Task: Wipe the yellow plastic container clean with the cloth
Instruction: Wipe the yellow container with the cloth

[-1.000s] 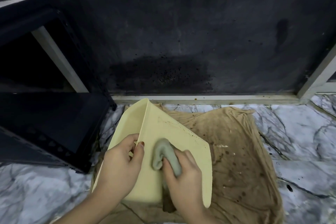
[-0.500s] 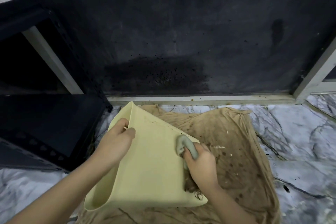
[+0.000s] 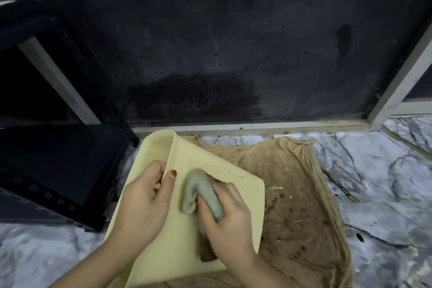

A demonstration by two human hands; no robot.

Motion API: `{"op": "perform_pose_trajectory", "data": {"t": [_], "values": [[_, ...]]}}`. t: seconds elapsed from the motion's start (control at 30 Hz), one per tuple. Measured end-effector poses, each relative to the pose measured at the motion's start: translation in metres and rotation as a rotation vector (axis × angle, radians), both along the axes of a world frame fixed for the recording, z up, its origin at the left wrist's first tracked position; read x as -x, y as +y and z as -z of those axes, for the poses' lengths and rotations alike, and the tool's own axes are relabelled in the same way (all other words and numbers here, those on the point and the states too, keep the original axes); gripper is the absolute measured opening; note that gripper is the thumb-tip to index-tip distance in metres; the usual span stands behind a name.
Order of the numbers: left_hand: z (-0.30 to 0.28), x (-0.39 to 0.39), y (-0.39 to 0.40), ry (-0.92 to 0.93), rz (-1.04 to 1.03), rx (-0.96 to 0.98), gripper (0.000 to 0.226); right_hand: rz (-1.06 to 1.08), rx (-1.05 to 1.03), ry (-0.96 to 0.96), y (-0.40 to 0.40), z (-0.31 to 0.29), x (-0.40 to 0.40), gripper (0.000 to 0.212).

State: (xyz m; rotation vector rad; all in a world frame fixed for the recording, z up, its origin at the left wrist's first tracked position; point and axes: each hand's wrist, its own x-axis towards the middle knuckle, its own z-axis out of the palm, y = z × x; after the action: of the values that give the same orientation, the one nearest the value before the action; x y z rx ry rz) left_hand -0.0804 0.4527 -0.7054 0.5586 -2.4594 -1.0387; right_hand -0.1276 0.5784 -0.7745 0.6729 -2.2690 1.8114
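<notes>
Our right hand [image 3: 230, 224] grip is bunched round the grey cloth [image 3: 199, 190], now back mid-panel beside the left thumb; half a second ago it was out at the right edge. Our left hand [image 3: 145, 203] has slid down the rim, pinching the wall of the yellow plastic container [image 3: 233, 175], tilted on the stained brown sheet [image 3: 304, 206] over the marble floor [image 3: 385, 170]. Specks remain along the far edge, so we'd judge more passes are needed.

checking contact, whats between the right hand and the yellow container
In the head view, the grey cloth lies bunched between the right hand and the yellow container, pressed onto its outer face.
</notes>
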Motion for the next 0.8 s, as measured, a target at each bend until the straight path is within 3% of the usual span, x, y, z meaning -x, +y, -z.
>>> {"op": "perform_pose_trajectory", "data": {"t": [0.07,0.2,0.33,0.57,0.7,0.8], "values": [[0.003,-0.003,0.005,0.019,0.019,0.016,0.022,-0.015,0.003,0.047,-0.010,-0.016,0.009,0.024],[0.009,-0.004,0.004,0.041,0.027,0.007,0.020,0.048,-0.032,-0.049,-0.008,-0.012,0.037,0.024],[0.012,-0.006,0.002,0.058,0.010,-0.043,0.020,0.247,-0.114,-0.167,0.017,0.029,0.064,0.007],[0.015,-0.008,0.006,0.078,-0.051,-0.103,0.027,0.410,-0.258,-0.403,0.060,0.093,0.055,0.011],[0.012,-0.009,0.005,0.076,-0.066,-0.100,0.029,0.413,-0.196,-0.394,0.048,0.086,0.021,0.007],[0.012,-0.011,0.005,0.066,-0.074,-0.113,0.029,0.300,-0.072,-0.306,0.028,0.059,-0.005,0.016]]}}
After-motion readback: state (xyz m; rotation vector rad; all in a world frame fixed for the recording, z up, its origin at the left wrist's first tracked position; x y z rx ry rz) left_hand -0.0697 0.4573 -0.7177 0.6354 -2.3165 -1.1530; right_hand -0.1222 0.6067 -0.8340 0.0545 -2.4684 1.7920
